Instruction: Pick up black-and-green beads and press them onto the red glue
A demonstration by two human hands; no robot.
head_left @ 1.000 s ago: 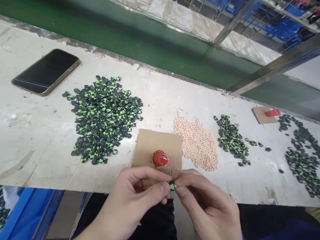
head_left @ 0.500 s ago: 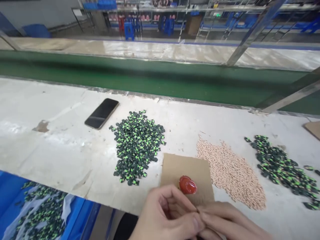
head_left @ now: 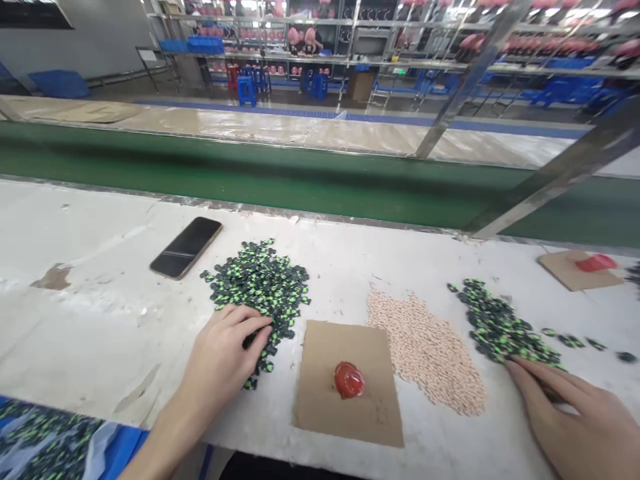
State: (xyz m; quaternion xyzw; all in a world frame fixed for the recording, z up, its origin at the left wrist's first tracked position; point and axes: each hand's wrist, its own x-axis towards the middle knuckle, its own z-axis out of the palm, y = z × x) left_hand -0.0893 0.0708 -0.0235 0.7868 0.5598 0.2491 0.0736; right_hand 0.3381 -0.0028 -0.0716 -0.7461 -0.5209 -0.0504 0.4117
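My left hand (head_left: 227, 350) reaches over the near side of a pile of small black-and-green pieces (head_left: 263, 277), its thumb and fingertips drawn together among them. Whatever those fingertips pinch is hidden. At the near edge of a second, smaller black-and-green pile (head_left: 500, 323) is my right hand (head_left: 575, 407), thumb and finger tips together; I cannot make out a piece between them. Between the hands lies a cardboard square (head_left: 345, 420) bearing a glossy red blob (head_left: 349, 380). Right of the cardboard spreads a heap of tiny pinkish-beige bits (head_left: 425, 353).
A phone (head_left: 186, 248) lies beyond the left pile. Another cardboard piece (head_left: 563, 270) with a red item (head_left: 596, 263) is at far right. A blue bin (head_left: 117, 450) of similar pieces stands below the table's left edge. A metal post (head_left: 540, 183) slants at the right.
My hands, together in front of the cardboard before, have parted: the left went to the left pile, the right to the right pile. The view has tilted up and turned right.
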